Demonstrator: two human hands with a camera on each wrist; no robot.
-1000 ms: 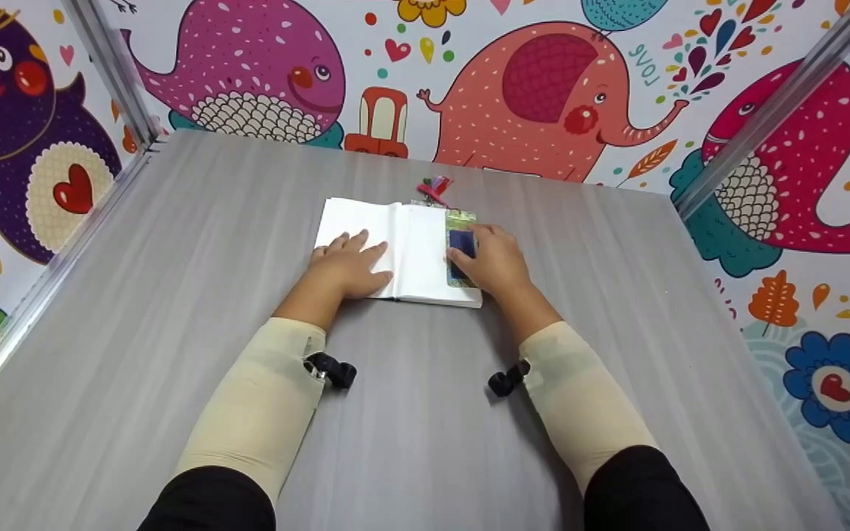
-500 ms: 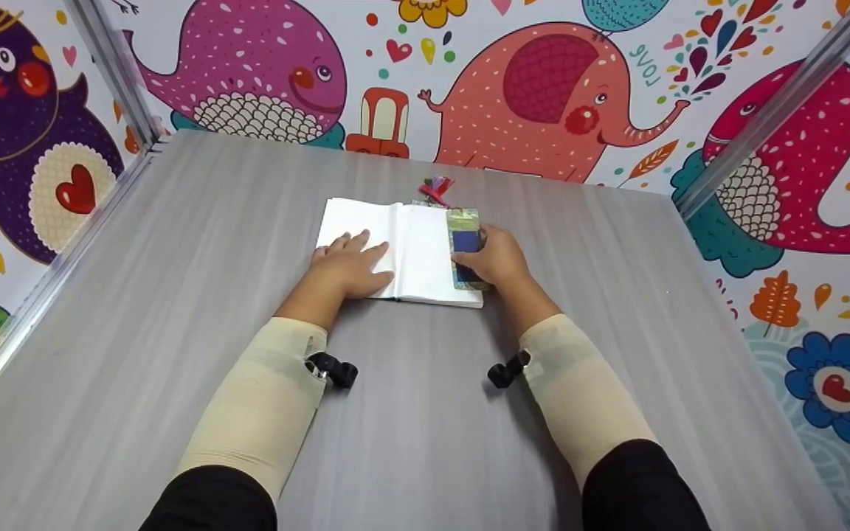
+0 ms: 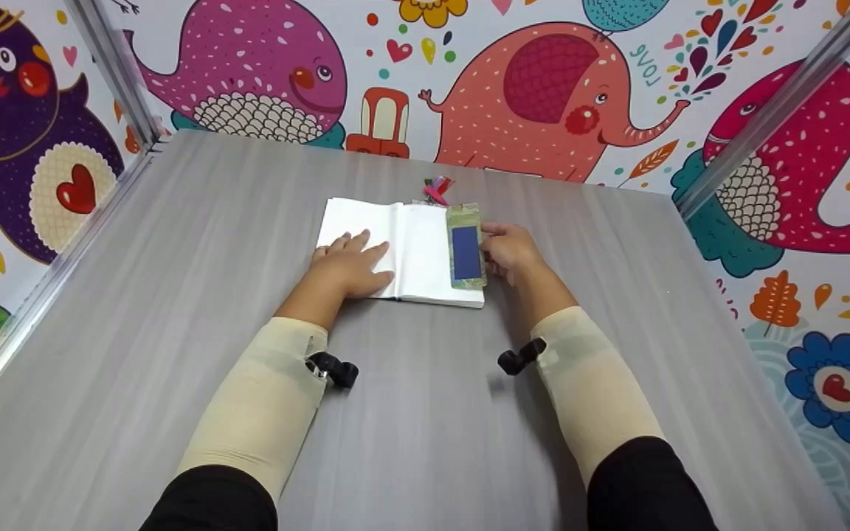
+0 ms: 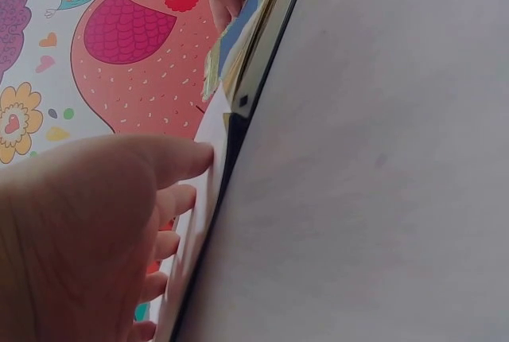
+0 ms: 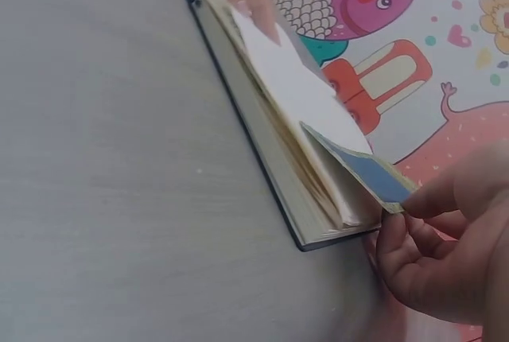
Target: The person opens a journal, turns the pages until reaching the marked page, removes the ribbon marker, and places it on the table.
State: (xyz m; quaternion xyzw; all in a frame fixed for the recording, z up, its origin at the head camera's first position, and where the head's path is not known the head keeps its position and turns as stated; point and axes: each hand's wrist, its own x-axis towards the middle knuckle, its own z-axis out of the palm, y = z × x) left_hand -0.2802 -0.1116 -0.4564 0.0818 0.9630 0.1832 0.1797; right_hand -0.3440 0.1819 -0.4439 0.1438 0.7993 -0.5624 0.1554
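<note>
An open book (image 3: 417, 251) with white pages lies flat on the grey table (image 3: 425, 413). My left hand (image 3: 347, 265) rests flat on its left page, fingers straight. A green bookmark (image 3: 465, 247) with a blue panel lies along the right page's outer edge, its red tassel (image 3: 436, 189) past the top of the book. My right hand (image 3: 510, 251) is beside the book's right edge. In the right wrist view, thumb and fingers (image 5: 421, 199) pinch the bookmark (image 5: 362, 169) by its edge, slightly lifted above the pages (image 5: 278, 135).
Cartoon-patterned walls with an elephant (image 3: 543, 96) and a whale (image 3: 255, 74) close in the table at the back and sides. Metal frame rails (image 3: 779, 103) run along both side edges. Bare grey tabletop surrounds the book.
My right hand slid off the top of the bookmark to the book's right edge and now pinches the bookmark's side. The blue panel is uncovered. The left hand has not moved.
</note>
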